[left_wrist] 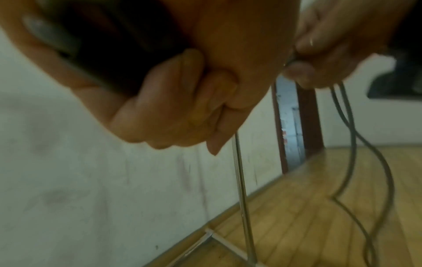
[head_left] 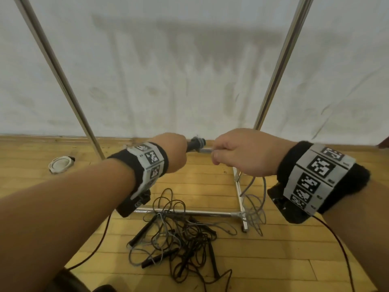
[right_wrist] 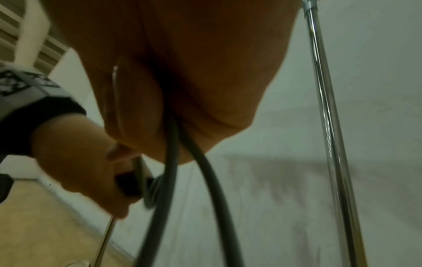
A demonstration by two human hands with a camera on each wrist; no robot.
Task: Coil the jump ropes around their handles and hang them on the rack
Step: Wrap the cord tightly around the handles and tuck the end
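While a tangle of jump ropes (head_left: 179,234) lay on the floor (head_left: 273,260), the left hand (head_left: 173,152) gripped a black handle (head_left: 194,145) (partly wound) and the right hand (head_left: 242,153) pinched its grey rope (right_wrist: 169,162) before the rack (head_left: 280,60).

Both forearms are bare; no sleeves reach the wrists. The left hand (head_left: 175,152) is backed by a black fabric wristband (head_left: 134,163) carrying a grey segmented band of square panels, each printed with a black-and-white coded marker. A black module (head_left: 134,204) is mounted on the underside of this wrist, and a thin dark cable (head_left: 99,245) runs from it back along the forearm. The right hand (head_left: 245,153) has the same equipment: black wristband (head_left: 357,175), grey marker band (head_left: 317,175), black underside module (head_left: 280,197), and a thin dark cable (head_left: 341,249) trailing behind the wrist.
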